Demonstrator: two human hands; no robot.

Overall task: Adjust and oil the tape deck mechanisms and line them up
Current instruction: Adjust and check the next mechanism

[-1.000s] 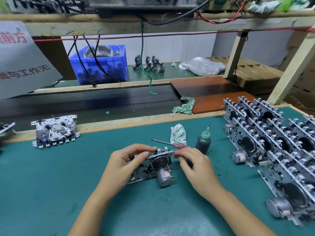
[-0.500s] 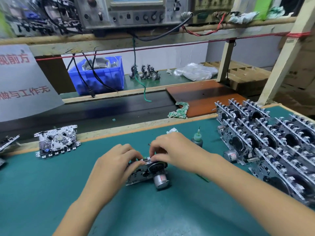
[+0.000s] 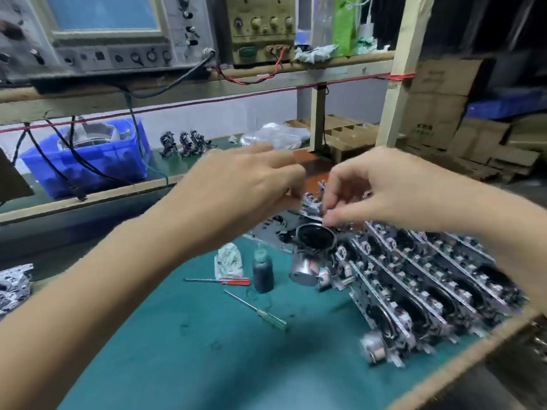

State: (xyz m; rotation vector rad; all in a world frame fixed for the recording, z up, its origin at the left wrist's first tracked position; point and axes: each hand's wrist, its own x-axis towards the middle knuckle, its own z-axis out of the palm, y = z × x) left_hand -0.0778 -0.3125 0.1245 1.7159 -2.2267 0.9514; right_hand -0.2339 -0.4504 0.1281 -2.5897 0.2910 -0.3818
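Both the left hand (image 3: 245, 184) and right hand (image 3: 381, 187) pinch one mechanism (image 3: 310, 241) above the table (image 3: 183, 350); lining up seems underway, next seating it beside the right-side rows (image 3: 429, 279).

oil bottle (image 3: 262, 273) left of mechanism rows (image 3: 429, 279)

Metal deck mechanism (image 3: 313, 241) aloft beside rowed mechanisms (image 3: 429, 279)

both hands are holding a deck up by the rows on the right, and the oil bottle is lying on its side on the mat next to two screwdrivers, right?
Not quite: the oil bottle stands upright on the mat, as the head view shows. The rest holds: left hand and right hand hold a deck by the rows, with the red screwdriver and green screwdriver beside the bottle.
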